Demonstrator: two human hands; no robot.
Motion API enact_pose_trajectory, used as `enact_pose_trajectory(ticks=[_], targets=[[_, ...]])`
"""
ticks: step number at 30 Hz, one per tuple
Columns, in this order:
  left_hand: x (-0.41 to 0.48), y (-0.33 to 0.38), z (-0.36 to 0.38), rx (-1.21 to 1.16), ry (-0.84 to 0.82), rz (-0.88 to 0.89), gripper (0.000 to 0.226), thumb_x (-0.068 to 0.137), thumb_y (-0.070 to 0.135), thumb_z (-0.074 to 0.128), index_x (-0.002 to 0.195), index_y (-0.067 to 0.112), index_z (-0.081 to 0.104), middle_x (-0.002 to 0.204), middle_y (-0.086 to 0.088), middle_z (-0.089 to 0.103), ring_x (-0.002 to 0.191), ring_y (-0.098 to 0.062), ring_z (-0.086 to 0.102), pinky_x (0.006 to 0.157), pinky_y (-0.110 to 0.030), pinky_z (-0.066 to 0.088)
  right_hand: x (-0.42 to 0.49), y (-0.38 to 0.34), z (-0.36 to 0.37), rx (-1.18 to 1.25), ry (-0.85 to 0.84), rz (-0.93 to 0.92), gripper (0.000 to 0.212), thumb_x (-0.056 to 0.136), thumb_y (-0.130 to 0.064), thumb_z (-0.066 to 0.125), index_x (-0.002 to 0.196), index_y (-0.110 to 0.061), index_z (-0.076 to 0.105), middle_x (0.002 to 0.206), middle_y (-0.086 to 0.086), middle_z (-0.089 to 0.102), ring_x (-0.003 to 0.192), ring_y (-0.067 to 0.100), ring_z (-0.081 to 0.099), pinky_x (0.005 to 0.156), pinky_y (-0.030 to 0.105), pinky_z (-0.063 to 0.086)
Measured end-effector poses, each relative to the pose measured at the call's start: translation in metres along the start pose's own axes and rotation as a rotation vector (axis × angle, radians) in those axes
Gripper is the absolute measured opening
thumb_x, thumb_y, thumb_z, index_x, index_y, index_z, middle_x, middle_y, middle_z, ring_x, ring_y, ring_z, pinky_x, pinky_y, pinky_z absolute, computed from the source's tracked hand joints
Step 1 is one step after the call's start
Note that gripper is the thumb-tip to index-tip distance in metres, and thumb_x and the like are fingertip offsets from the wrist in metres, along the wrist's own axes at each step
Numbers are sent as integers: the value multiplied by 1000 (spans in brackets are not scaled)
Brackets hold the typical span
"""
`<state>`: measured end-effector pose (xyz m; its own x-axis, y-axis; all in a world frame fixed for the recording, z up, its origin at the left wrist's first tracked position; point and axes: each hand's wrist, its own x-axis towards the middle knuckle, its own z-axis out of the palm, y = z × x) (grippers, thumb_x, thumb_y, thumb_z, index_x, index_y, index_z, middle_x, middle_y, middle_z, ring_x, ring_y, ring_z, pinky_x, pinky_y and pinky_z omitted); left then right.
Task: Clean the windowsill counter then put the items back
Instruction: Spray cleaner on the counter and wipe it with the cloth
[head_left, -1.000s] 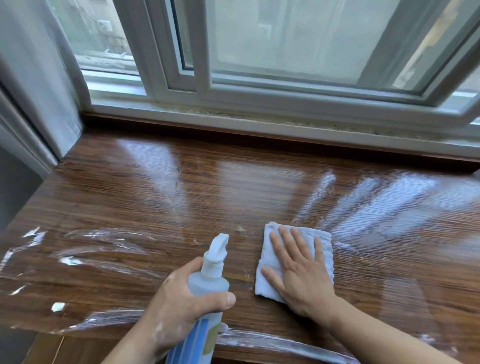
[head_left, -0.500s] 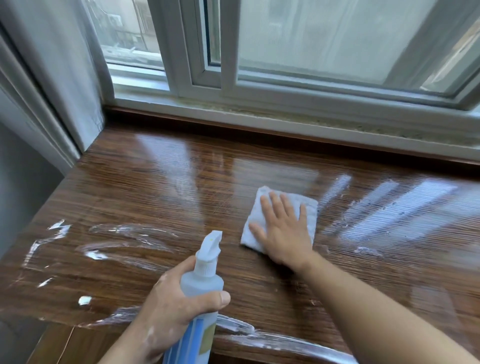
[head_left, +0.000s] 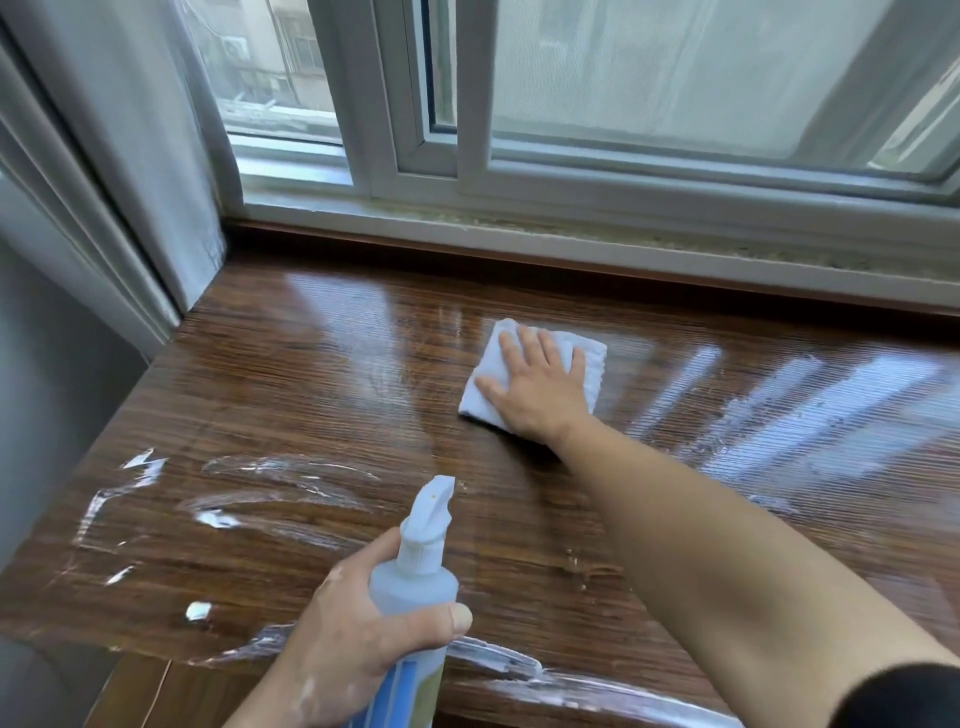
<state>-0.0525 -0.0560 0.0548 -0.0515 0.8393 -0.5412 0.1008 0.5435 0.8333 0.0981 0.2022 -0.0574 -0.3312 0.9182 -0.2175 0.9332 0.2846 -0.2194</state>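
**On the windowsill counter, one hand wipes with a cloth while the other holds a spray bottle**

Toward the back middle of the wooden counter (head_left: 311, 395) lies a small folded white cloth (head_left: 594, 370). The right hand (head_left: 535, 395) lies flat on top of it, fingers straight and slightly spread, pointing at the window. Only the cloth's far edge and left and right corners show around the hand.

The cloth looks soft, light and limp, and probably damp. It should slide easily under a flat palm, and to lift it the exposed right corner is the easiest place to pinch. The counter is glossy and likely slippery where it is wet.

Nearer the front edge, the left hand (head_left: 353, 639) is wrapped around the shoulder of a pale plastic spray bottle (head_left: 415, 587), thumb across the front. The nozzle points away over the counter. The bottle looks light and rigid.

White streaks of cleaner (head_left: 291, 467) mark the near left part of the counter and its front edge, well apart from the cloth, so the wiping seems unfinished. No items to put back are in view.

Behind the counter runs a white sliding window frame (head_left: 467, 171). A pale curtain (head_left: 145, 130) hangs at the left.
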Motion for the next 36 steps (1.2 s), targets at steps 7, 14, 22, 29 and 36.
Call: enact_pose_trajectory(ticks=[7, 14, 22, 29, 36], targets=[[-11, 2, -3, 58, 11, 21, 56, 40, 55, 84, 93, 39, 73, 89, -9, 74, 74, -11, 68, 74, -27, 53, -33, -24, 12, -15, 20, -59, 75, 96, -69, 20, 160, -31, 8, 170, -4, 2, 156, 24, -5, 119, 64, -7], [-10, 9, 14, 71, 1, 68, 57, 42, 52, 85, 97, 38, 77, 95, -9, 78, 89, -30, 72, 83, -39, 57, -139, -32, 48, -29, 1, -281, 78, 94, -66, 22, 161, -29, 9, 171, 0, 4, 156, 24, -5, 119, 61, -13], [-11, 17, 53, 141, -73, 90, 60, 37, 59, 82, 95, 52, 73, 92, 4, 78, 77, -5, 70, 70, -17, 52, -140, 9, 37, -50, 15, -203, 80, 93, -64, 28, 161, -30, 5, 170, -3, 0, 156, 21, -7, 120, 61, -8], [-7, 19, 89, 145, -178, 97, 63, 36, 56, 84, 97, 53, 72, 76, 4, 69, 70, -7, 64, 72, -23, 52, -159, 134, 6, -44, 29, 21, 78, 95, -76, 19, 161, -38, -1, 170, -9, -4, 156, 14, -12, 122, 54, -13], [0, 30, 139, 230, -271, 135, 64, 39, 59, 82, 101, 49, 71, 79, 2, 69, 69, -5, 60, 71, -20, 49, -208, 260, -15, -32, 42, 237, 82, 91, -79, 16, 161, -40, -1, 170, -11, -6, 155, 12, -12, 123, 55, -9]])
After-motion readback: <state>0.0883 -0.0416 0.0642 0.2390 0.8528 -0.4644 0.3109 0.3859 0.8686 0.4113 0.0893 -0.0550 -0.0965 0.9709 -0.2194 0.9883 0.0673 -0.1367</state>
